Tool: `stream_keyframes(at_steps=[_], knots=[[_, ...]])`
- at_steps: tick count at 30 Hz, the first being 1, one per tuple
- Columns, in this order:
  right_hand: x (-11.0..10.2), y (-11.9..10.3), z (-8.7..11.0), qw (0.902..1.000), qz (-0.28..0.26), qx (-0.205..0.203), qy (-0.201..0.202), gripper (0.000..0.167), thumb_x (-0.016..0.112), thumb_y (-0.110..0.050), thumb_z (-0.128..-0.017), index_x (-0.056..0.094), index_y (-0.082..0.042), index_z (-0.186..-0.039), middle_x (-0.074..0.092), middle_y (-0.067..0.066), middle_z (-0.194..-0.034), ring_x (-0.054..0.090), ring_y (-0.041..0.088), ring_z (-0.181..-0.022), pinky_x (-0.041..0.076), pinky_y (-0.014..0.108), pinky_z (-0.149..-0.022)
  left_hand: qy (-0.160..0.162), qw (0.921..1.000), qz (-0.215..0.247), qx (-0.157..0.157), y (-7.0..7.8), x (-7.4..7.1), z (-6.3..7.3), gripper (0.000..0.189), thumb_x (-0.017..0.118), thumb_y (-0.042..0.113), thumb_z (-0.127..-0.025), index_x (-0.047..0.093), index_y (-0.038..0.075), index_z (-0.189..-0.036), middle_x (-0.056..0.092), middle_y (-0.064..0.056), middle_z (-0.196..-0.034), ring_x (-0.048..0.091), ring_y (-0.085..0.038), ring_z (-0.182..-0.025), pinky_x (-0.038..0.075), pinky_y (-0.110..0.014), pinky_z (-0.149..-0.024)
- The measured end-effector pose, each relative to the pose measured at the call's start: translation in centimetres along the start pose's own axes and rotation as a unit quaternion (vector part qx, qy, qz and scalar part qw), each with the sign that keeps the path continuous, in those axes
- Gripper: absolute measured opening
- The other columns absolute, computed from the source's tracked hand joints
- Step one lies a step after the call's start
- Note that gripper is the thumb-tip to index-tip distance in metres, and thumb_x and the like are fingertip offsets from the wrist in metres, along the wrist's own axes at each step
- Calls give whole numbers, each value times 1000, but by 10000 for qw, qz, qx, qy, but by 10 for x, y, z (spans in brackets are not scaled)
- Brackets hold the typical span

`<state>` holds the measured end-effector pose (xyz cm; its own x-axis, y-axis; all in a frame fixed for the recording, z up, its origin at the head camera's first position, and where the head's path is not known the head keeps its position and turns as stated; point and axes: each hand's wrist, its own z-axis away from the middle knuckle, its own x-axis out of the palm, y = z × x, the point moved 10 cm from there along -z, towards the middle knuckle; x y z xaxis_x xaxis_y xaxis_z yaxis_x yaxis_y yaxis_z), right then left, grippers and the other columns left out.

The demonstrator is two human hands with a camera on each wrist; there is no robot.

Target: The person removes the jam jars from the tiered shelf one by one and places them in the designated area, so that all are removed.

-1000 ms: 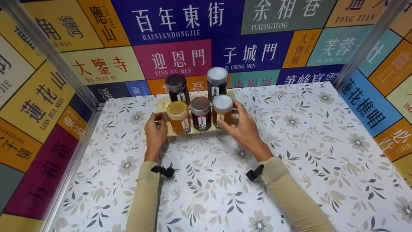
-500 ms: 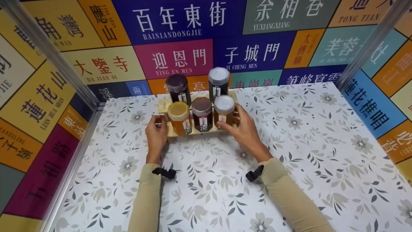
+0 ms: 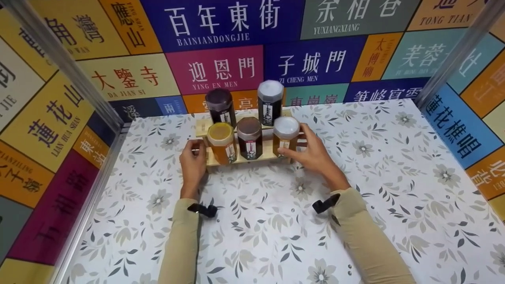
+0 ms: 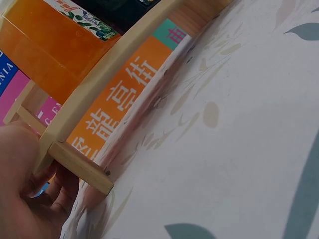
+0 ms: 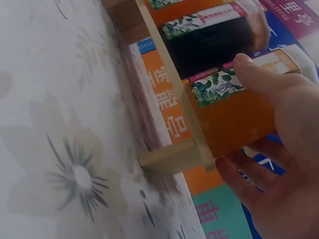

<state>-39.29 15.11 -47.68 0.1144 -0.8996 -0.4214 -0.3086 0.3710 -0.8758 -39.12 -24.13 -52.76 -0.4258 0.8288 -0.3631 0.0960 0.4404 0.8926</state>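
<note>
A small two-tier wooden rack (image 3: 268, 150) bears several lidded jars. My left hand (image 3: 192, 167) holds the rack's left end; in the left wrist view its fingers curl behind the wooden leg (image 4: 82, 168). With thumb in front and fingers on the far side, my right hand (image 3: 318, 157) grips an amber jar with a white lid (image 3: 286, 132) at the lower tier's right end. Left of it on that tier stand a dark red jar (image 3: 249, 138) and an amber jar with a yellow lid (image 3: 221, 142). Behind them are a dark purple-lidded jar (image 3: 219, 104) and a dark white-lidded jar (image 3: 270, 102).
The rack stands on a table (image 3: 260, 236) covered in a white leaf-and-flower print. Close behind is a wall of coloured panels (image 3: 215, 71) with Chinese lettering. More panels and metal posts (image 3: 75, 67) bound the left and right sides.
My right hand has shifted right with the white-lidded amber jar, widening the gap to the dark red jar. The left hand keeps its hold on the rack.
</note>
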Motion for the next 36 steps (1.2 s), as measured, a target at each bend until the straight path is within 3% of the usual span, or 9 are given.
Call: stream_keyframes(at_steps=[7,13,18,23,29,36], knots=[[-28,13,1,9995,-93,282,119,87,93,-40,-88,46,-20,-158,59,9,-147,61,30,-133,55,51,-111,-34,9999,-3,-111,-1,-1,2,24,59,28,-112,73,11,-122,74,-11,-114,73,-26,-96,59,-38,-83],[-43,22,0,9990,-147,322,254,86,92,-40,-89,46,-21,-159,59,9,-148,62,29,-132,56,52,-109,-1,10000,55,-60,-2,-1,1,23,59,27,-112,73,10,-122,74,-12,-114,72,-25,-97,58,-37,-84],[-61,47,7,9950,-253,734,630,86,90,-41,-91,43,-20,-160,55,10,-155,58,33,-141,53,53,-115,-25,10000,41,-70,-2,0,2,23,60,26,-112,73,10,-122,74,-12,-114,73,-26,-98,59,-39,-86],[-65,75,16,9904,-216,1211,636,90,87,-43,-93,39,-22,-166,49,15,-161,55,38,-148,51,54,-117,-31,10000,1,-39,0,0,2,23,60,25,-112,72,8,-122,74,-13,-115,73,-27,-99,60,-40,-87],[-62,84,10,9925,47,1055,624,83,84,-48,-94,46,-22,-163,53,14,-162,55,36,-148,52,50,-117,-72,10000,33,-13,0,1,2,24,59,25,-113,72,8,-123,74,-13,-116,72,-27,-99,60,-40,-87],[-58,85,-7,9957,295,770,418,72,81,-43,-98,51,-17,-159,58,16,-156,56,38,-147,50,54,-119,-27,10000,60,47,0,0,2,23,60,24,-112,72,7,-122,74,-14,-114,73,-27,-97,59,-39,-87]])
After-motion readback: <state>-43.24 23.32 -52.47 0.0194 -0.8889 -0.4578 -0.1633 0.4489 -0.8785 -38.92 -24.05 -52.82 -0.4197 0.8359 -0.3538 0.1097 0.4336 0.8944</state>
